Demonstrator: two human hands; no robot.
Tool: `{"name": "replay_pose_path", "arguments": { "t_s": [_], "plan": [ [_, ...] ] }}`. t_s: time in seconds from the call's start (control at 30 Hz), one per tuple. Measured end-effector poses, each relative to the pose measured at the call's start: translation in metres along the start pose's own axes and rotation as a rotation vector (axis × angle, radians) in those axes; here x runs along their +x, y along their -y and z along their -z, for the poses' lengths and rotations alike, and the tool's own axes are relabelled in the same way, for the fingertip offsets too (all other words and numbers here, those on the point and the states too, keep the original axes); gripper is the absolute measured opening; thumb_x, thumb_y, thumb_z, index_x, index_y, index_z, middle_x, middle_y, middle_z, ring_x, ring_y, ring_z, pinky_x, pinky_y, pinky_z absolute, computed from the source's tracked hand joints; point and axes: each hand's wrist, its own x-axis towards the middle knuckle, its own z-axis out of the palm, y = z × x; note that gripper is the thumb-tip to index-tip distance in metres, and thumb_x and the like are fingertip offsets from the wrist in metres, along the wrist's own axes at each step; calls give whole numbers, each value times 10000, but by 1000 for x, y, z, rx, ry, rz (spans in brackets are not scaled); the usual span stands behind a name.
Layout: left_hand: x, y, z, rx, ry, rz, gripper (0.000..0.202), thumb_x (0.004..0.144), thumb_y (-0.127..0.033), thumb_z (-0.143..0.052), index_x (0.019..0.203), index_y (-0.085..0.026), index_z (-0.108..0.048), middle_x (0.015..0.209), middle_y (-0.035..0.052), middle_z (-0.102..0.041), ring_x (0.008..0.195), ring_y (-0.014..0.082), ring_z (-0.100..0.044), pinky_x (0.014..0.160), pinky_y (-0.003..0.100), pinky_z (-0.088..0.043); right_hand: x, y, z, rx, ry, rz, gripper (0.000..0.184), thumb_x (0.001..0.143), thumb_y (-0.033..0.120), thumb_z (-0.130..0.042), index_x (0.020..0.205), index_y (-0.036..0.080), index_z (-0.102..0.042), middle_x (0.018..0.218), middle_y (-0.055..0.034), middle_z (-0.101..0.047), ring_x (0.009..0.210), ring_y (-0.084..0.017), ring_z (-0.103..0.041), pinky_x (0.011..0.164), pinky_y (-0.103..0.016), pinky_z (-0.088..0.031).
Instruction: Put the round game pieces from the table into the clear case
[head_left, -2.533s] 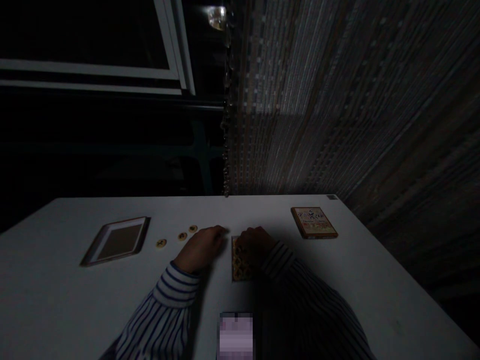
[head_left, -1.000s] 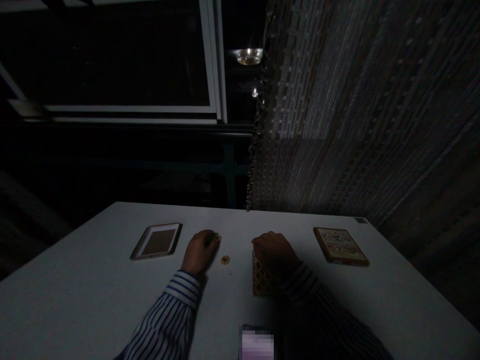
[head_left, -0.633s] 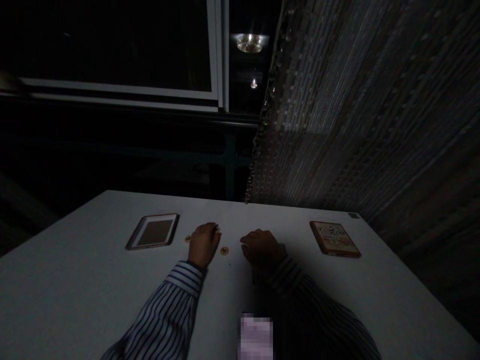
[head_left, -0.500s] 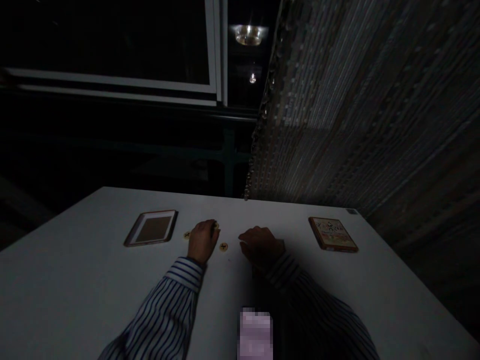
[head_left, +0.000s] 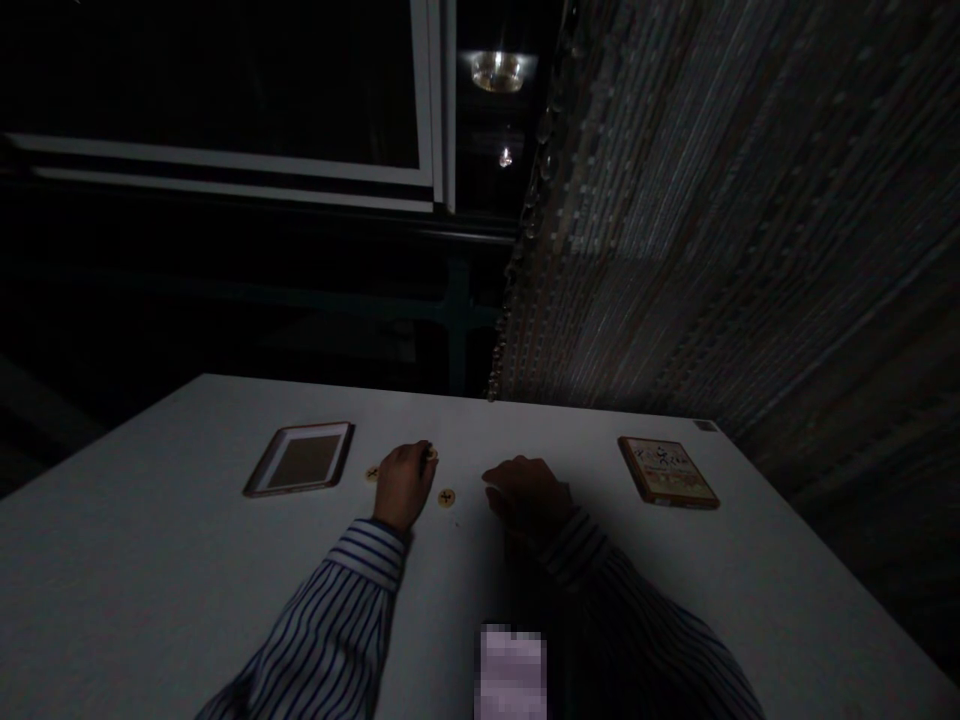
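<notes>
The scene is very dark. My left hand rests knuckles-up on the white table, fingers curled, its fingertips on a small round pale disc. A second disc lies just right of that hand and a third disc peeks out at its left. My right hand lies curled on the table a little to the right, hiding the patterned board seen under it earlier. Both sleeves are striped.
An empty shallow tray with a dark rim lies left of the discs. A picture-printed flat box lid sits at the right. A bead curtain hangs behind the table; a dark window frame is at the back left.
The view shifted and three discs that lay in a row left of my left hand now sit around it. My right hand slid over the patterned board, covering it.
</notes>
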Motion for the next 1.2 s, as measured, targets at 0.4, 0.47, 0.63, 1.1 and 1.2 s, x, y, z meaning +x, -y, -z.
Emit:
{"name": "replay_pose_path", "arguments": {
  "t_s": [0.4,0.47,0.63,1.1,1.2],
  "plan": [
    [0,-3,5,-23,-15,1,329,810,-318,-384,1062,-161,-525,961,96,-623,919,220,-547,843,347,-379,-2,-11,-4,27,-40,-21,285,803,285,-413,1036,221,-565,979,-57,-611,888,-190,-516,746,-325,-332],
    [0,-5,7,-51,-28,0,335,810,-335,-383,1050,-161,-538,968,95,-622,925,219,-546,854,344,-375,-4,-14,-3,25,-50,-34,286,806,283,-411,1040,219,-564,983,-59,-611,895,-189,-516,744,-323,-335],
    [-2,-8,10,-115,-93,3,346,793,-360,-416,1032,-150,-552,993,102,-613,954,225,-532,880,344,-365,-7,-21,3,24,-51,-74,281,807,279,-417,1036,224,-572,992,-55,-616,903,-185,-522,744,-313,-345],
    [-15,-33,16,-528,-68,204,369,735,-415,-505,1008,-169,-530,987,96,-607,908,202,-570,799,357,-452,-18,-34,13,101,-218,-78,256,803,273,-437,1003,210,-584,972,-39,-627,890,-173,-524,765,-300,-352],
    [-18,-46,18,-631,-20,271,369,719,-417,-527,999,-177,-533,960,84,-613,886,196,-580,782,347,-459,-21,-35,17,112,-252,-84,245,801,259,-443,988,198,-589,960,-47,-629,887,-169,-522,769,-292,-352]
  ]
}}
